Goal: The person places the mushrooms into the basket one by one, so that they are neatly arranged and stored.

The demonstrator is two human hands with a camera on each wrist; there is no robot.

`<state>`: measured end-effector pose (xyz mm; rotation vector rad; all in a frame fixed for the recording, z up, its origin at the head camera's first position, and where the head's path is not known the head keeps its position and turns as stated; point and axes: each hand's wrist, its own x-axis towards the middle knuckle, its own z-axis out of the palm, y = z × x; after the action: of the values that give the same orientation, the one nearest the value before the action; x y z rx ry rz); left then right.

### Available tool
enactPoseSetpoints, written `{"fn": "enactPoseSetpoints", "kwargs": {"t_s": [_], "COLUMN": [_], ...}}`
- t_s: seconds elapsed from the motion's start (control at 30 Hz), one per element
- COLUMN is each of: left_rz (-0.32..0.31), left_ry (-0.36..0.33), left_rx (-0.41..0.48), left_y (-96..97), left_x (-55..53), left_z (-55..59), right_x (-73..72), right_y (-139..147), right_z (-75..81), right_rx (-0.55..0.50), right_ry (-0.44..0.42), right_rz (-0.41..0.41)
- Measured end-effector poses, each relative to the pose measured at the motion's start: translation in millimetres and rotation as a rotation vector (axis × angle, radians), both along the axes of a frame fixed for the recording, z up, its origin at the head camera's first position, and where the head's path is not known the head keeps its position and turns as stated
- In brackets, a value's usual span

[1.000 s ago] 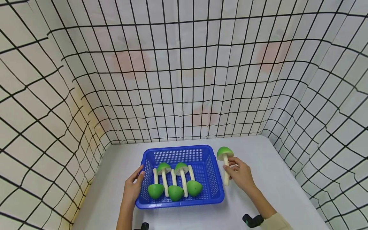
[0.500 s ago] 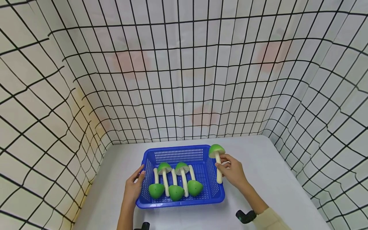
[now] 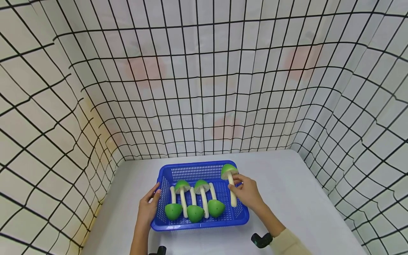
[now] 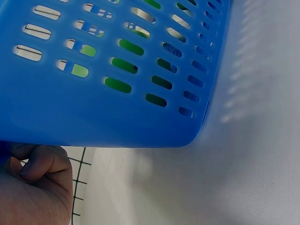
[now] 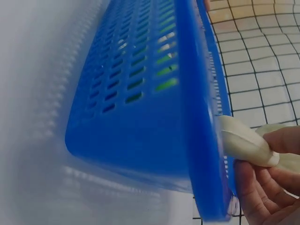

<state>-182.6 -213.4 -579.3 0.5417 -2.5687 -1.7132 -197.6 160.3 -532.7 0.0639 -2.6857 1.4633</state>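
My right hand (image 3: 248, 191) pinches the white stem of a toy mushroom (image 3: 229, 171) with a green cap. It holds this mushroom over the right end of a blue plastic basket (image 3: 241, 221), cap toward the back wall. In the right wrist view, thumb and fingers meet on the pale stem (image 5: 248, 143) just beyond the basket's rim. Several more green-capped mushrooms (image 3: 195, 213) lie side by side in the basket, their caps alternating front and back. At the basket's left end, my left hand (image 3: 147, 209) grips the rim; the left wrist view shows its bent thumb (image 4: 47, 161) there.
A white table (image 3: 280, 177) carries the basket. Black wire mesh (image 3: 204, 117) rises in front of pale walls at the back and both sides. Black devices (image 3: 262, 241) sit at both wrists.
My right hand has moved left with the mushroom, from beside the basket across its right rim to above the inside. The left hand and the basket have stayed nearly still.
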Motion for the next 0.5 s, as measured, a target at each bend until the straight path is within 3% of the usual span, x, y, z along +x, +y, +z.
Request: {"fn": "enactPoseSetpoints", "kwargs": {"t_s": [0.2,0.5], "left_rz": [0.0,0.001], "left_ry": [0.005,0.003], "left_rx": [0.011,0.012], "left_y": [-0.8,-0.1], "left_x": [-0.6,-0.2], "left_z": [-0.6,-0.9], "right_x": [0.1,-2.5], "right_y": [-12,-25], "right_z": [-1.2,-2.3], "right_rx": [0.028,0.115], "right_ry": [-0.01,0.039], "right_rz": [0.019,0.027]}}
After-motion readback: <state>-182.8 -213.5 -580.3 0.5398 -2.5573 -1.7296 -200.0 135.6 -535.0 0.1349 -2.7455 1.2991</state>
